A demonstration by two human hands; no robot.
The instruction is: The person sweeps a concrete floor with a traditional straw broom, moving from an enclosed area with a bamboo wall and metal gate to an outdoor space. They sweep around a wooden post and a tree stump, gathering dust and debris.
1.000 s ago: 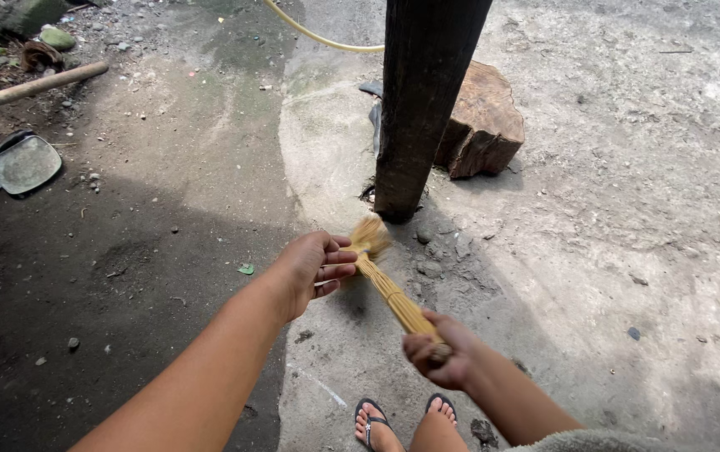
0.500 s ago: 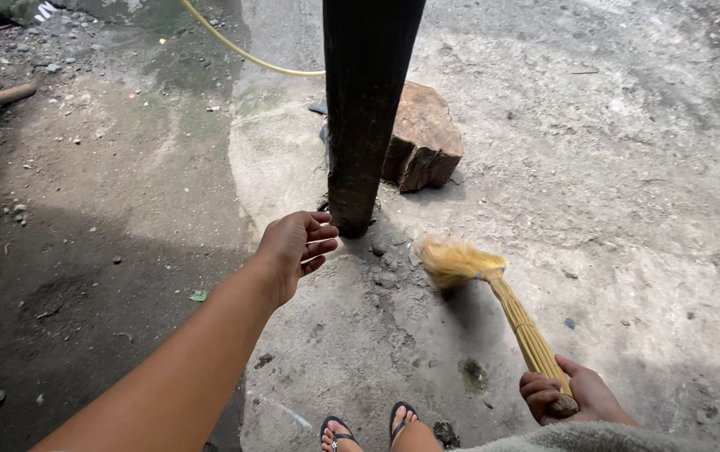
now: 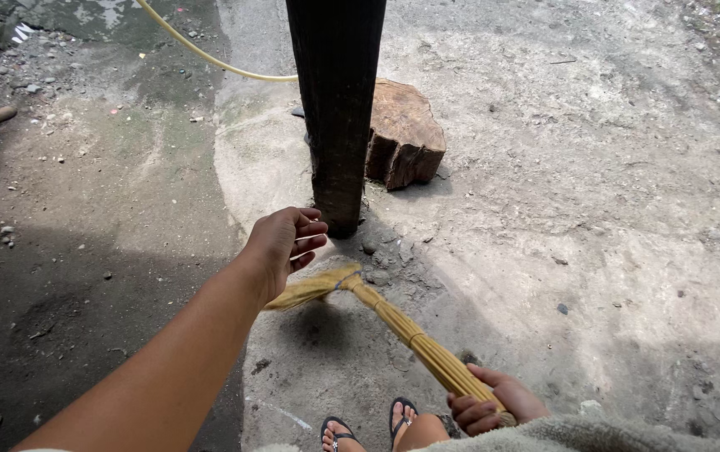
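**Broom bristles close under a loose left hand**

The left hand (image 3: pixel 283 245) hovers with its fingers (image 3: pixel 310 237) loosely curled, grasping nothing. Just below it fan the bristles of the stick broom (image 3: pixel 393 322), low over the concrete floor (image 3: pixel 594 218). They could catch the dark post (image 3: pixel 336 109) beyond. The right hand (image 3: pixel 494 403) is clenched around the handle end.

Left hand (image 3: pixel 280 244) outstretched (fingers curled); right hand (image 3: pixel 494 403) fisted.
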